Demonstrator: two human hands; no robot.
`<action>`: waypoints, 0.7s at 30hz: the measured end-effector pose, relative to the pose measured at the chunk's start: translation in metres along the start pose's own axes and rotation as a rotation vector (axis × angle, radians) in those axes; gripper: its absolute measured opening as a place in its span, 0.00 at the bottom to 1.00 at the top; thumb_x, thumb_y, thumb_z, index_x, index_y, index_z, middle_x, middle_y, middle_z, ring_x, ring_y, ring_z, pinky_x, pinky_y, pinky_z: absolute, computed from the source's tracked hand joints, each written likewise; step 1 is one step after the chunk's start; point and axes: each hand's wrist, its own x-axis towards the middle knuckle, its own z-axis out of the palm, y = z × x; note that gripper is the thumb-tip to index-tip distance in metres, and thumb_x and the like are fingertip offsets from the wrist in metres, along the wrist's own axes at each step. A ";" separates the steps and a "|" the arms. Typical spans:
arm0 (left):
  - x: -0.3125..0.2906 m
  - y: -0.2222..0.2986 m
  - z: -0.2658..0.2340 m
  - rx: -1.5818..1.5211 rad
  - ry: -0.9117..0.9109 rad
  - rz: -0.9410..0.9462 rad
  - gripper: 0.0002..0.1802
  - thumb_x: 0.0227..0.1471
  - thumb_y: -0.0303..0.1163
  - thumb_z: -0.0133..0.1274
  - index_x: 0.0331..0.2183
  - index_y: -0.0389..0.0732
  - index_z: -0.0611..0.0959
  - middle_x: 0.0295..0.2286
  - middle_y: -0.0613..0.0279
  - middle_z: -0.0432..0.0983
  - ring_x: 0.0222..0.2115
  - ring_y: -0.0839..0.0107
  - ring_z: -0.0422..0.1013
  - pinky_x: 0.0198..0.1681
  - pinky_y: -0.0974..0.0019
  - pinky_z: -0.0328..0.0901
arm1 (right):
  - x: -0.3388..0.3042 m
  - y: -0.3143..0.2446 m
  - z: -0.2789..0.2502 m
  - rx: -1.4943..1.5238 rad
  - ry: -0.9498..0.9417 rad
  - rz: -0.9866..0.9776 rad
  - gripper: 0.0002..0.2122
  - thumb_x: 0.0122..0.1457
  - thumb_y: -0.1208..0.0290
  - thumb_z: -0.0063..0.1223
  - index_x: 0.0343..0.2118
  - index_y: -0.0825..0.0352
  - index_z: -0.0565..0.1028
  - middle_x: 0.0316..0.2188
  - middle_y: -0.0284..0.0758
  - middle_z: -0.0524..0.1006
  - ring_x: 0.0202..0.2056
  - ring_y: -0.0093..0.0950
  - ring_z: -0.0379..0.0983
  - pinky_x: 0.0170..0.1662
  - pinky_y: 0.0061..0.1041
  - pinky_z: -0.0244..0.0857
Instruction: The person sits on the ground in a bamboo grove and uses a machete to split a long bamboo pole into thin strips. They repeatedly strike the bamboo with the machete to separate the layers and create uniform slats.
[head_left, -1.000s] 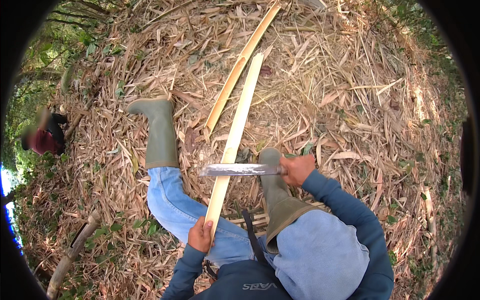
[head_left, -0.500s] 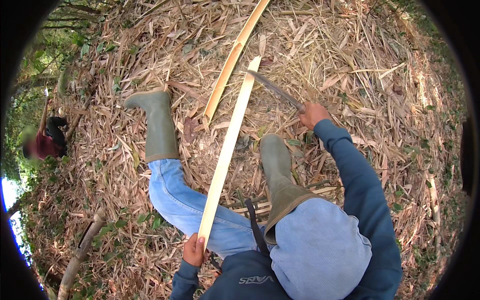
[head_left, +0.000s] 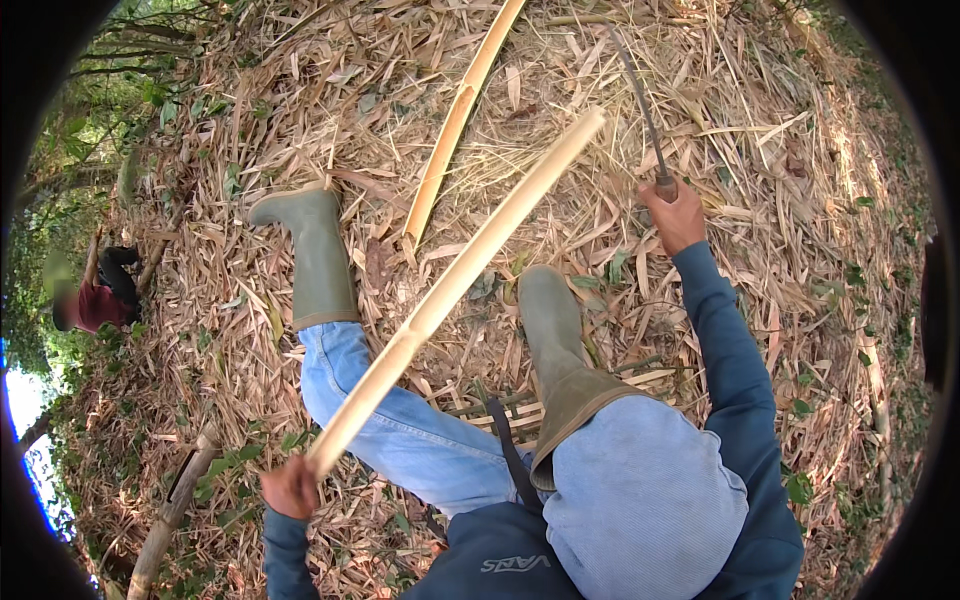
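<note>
My left hand (head_left: pixel 290 487), out past my left thigh, is closed round the near end of a long split bamboo strip (head_left: pixel 455 285). The strip slants up to the right across my left leg, its far end in the air and slightly blurred. A node shows partway along its pale face. In my right hand (head_left: pixel 676 215) is the handle of a machete (head_left: pixel 640 100), its narrow dark blade pointing away from me, apart from the strip. Another split bamboo strip (head_left: pixel 450 135) lies on the ground ahead, hollow side up.
Dry bamboo leaves (head_left: pixel 800 200) cover the ground. My green rubber boots (head_left: pixel 320 255) are spread apart. Thin slats (head_left: pixel 640 380) lie beside my right boot. A log (head_left: pixel 175 510) lies at the near left. At the far left is another person (head_left: pixel 100 300) in a dark red top.
My left hand has moved left, and the bamboo strip has swung rightward at its far end and turned to show its node. The machete has moved right, away from the strip's tip.
</note>
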 end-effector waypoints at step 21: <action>0.164 0.015 -0.110 0.227 0.932 0.104 0.18 0.57 0.30 0.50 0.49 0.37 0.74 0.48 0.50 0.71 0.48 0.58 0.67 0.52 0.59 0.60 | 0.016 -0.032 0.070 0.160 -0.194 -0.350 0.21 0.52 0.54 0.63 0.33 0.71 0.74 0.23 0.40 0.76 0.27 0.31 0.74 0.32 0.30 0.66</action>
